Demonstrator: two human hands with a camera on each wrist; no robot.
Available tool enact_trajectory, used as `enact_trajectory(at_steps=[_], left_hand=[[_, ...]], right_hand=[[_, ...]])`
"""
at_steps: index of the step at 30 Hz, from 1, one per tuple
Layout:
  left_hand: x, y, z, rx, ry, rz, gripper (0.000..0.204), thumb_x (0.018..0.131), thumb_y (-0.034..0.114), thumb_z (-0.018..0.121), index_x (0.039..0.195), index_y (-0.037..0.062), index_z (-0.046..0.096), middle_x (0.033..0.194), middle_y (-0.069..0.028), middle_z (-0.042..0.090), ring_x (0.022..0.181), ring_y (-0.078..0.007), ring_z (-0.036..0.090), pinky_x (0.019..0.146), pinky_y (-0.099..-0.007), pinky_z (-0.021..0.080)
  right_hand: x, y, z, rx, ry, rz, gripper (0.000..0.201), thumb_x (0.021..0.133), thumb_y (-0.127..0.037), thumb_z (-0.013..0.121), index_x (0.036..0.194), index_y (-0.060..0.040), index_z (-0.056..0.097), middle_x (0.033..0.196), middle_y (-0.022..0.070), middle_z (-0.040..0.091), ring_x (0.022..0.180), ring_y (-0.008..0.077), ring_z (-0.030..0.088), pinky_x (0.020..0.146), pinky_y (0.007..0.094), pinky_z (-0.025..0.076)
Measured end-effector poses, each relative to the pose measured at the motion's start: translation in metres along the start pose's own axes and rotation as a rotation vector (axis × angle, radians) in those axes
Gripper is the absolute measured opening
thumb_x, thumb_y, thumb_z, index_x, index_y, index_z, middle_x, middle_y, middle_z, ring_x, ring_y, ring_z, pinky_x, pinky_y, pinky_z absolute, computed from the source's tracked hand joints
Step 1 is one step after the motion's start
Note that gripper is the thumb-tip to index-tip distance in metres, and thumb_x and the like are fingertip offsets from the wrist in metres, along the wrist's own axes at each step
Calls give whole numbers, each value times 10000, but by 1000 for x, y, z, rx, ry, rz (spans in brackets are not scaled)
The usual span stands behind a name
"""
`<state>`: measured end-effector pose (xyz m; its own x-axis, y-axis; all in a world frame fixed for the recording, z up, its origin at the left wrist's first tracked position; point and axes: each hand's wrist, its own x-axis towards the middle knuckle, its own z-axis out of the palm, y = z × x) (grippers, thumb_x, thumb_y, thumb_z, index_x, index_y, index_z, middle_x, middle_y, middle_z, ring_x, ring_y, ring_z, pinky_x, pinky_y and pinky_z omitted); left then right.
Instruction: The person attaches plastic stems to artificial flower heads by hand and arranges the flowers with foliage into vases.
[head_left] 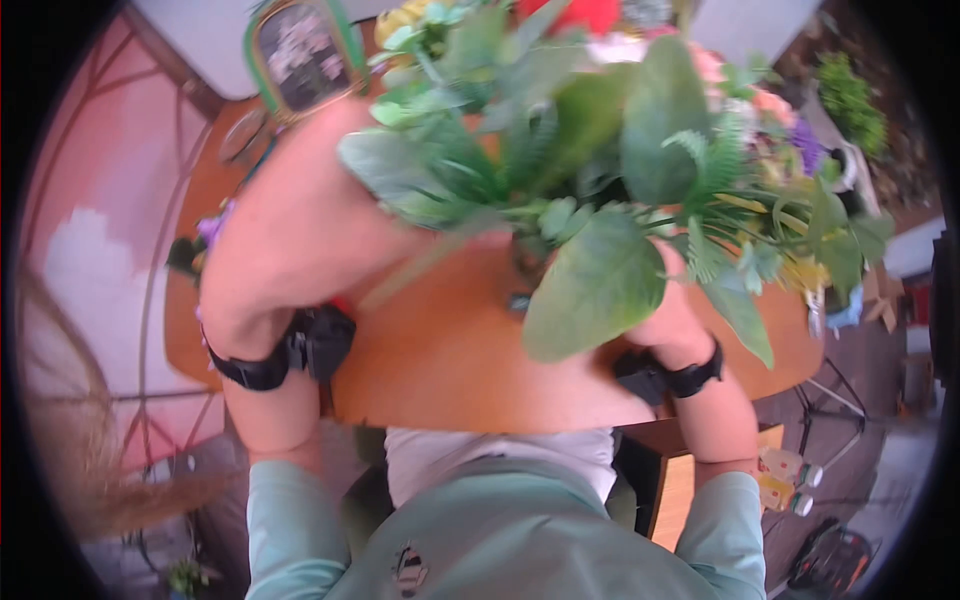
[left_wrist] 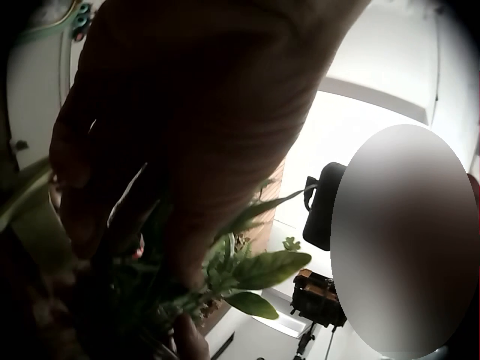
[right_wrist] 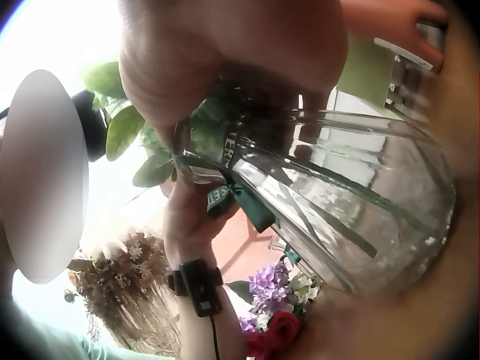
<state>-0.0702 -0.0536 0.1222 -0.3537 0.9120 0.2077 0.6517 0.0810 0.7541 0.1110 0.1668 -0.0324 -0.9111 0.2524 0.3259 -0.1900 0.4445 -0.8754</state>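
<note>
My right hand [right_wrist: 240, 45] wraps round the neck of a clear glass vase [right_wrist: 375, 172], its fingers showing through the glass. Long green stems stand inside the vase, and a dark green ribbon [right_wrist: 251, 206] with lettering is tied at its neck. Broad leaves and flowers [head_left: 600, 310] rise from the vase and hide most of both hands in the head view. In the left wrist view my left hand [left_wrist: 187, 112] is dark, with its fingers curled down into the leafy stems [left_wrist: 262, 270] just above the vase mouth.
Under the vase is a brown wooden table [head_left: 450, 390]. A green-framed picture [head_left: 305, 55] stands at its back left. Purple and red flowers [right_wrist: 274, 300] lie by the left arm, and dried flowers [right_wrist: 124, 292] stand beyond. A black tripod [head_left: 835, 400] is on the floor at right.
</note>
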Motion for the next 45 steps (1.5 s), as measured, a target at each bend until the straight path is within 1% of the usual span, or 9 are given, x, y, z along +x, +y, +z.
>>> enact_trajectory(at_steps=[1,2,6,7,18,27,32,38,45], left_hand=[[-9,-1,-12,26,35,-119,259,923,81,783,1157,-10,715,1063,-46,740,957,-139,656,819,-307,535],[-19,-3,-25,62,78,-223,308,918,101,787,1198,-5,714,1095,-45,742,972,-140,652,801,-299,529],[-83,9,-40,221,491,-410,394,887,150,805,1246,12,721,1093,-41,754,943,-130,643,742,-280,505],[-103,2,-47,353,448,-458,484,838,125,845,1288,19,701,1150,-96,747,1030,-175,665,820,-313,527],[-210,-105,-42,543,132,-607,1258,524,52,982,1621,98,369,1640,-208,378,1517,-376,400,1236,-414,375],[-101,-86,35,712,283,-743,841,792,251,873,1521,82,490,1378,-242,613,1226,-453,621,1011,-497,535],[-62,-113,56,600,333,-266,773,904,418,787,1503,48,467,1383,-353,556,1059,-510,684,880,-552,577],[-40,-109,69,421,317,131,628,909,119,739,1491,122,504,1629,-294,341,1084,-460,687,983,-509,558],[-92,-88,13,559,692,121,148,803,-64,653,925,-4,711,1084,-173,760,785,-212,707,690,-316,564]], right_hand=[[18,-38,-8,112,-203,403,336,901,-44,788,1228,-11,718,1129,83,776,1077,209,735,952,358,596],[18,-9,9,193,-73,-195,353,932,-52,754,1273,-6,679,1093,86,773,1002,216,745,891,342,602],[15,-13,5,145,19,232,375,959,-49,718,1316,-13,609,1220,96,717,1030,174,704,890,331,567],[5,7,-1,139,-87,-108,454,957,-1,684,1388,-28,544,1272,101,690,1109,191,680,969,347,537],[12,4,3,513,-30,81,462,933,-51,719,1370,-35,571,1262,66,677,1147,181,647,1010,366,502],[13,2,3,392,36,128,467,920,-91,742,1357,-23,595,1255,60,687,1134,179,653,1000,354,503],[16,-6,6,305,60,147,444,932,-92,722,1351,-19,594,1252,61,687,1136,178,654,997,362,508],[13,-1,6,361,58,51,298,856,-84,874,1118,-41,738,982,17,728,845,127,662,714,304,532],[10,-1,7,448,43,68,306,845,-52,873,1126,-52,753,1019,22,737,854,134,675,714,306,537]])
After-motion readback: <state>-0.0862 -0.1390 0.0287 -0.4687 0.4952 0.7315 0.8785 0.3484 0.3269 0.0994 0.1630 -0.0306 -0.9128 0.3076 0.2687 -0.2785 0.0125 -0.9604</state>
